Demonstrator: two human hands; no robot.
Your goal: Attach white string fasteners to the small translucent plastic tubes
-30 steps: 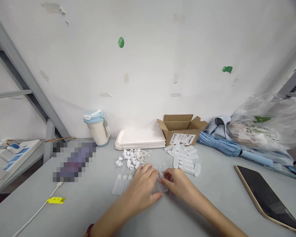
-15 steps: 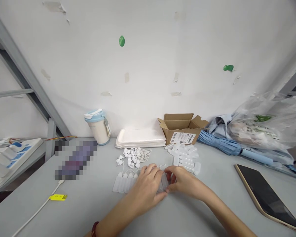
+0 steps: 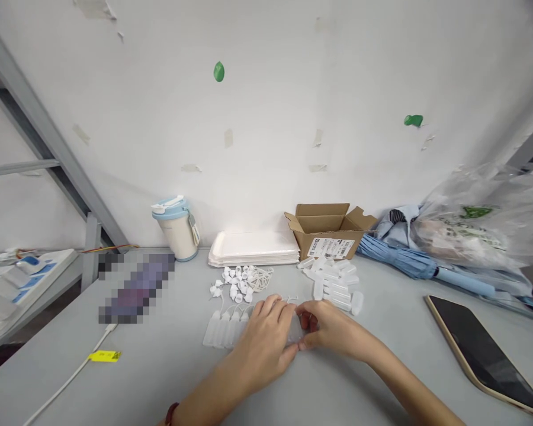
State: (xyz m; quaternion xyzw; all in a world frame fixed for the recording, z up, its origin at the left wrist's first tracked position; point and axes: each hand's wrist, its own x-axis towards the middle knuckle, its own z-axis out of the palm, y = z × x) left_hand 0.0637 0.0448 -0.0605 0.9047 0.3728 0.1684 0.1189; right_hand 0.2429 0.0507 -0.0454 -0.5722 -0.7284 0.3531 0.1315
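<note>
A row of small translucent plastic bottles [image 3: 224, 329] lies on the grey table, with thin white cords looping from their tops. My left hand [image 3: 264, 337] lies over the middle of this row, fingers curled at the bottles' tops and thumb near their lower ends, hiding several of them. At the row's right end, my right hand [image 3: 322, 325] has its index finger by the top of a bottle [image 3: 295, 330] and its thumb by the bottom. Behind the row are white caps with cords [image 3: 237, 284]. More loose clear bottles [image 3: 335, 284] are heaped behind my right hand.
A stack of white trays [image 3: 253, 248] and an open cardboard box [image 3: 324, 236] stand against the wall, beside a blue-lidded cup [image 3: 177, 231]. At right are a blue umbrella [image 3: 400, 260], a plastic bag [image 3: 475, 231] and a phone [image 3: 479, 349]. A white cable [image 3: 66, 384] runs at left.
My right hand has shifted slightly right and turned so its thumb and index finger span the end bottle. My left hand has slid a little right along the row.
</note>
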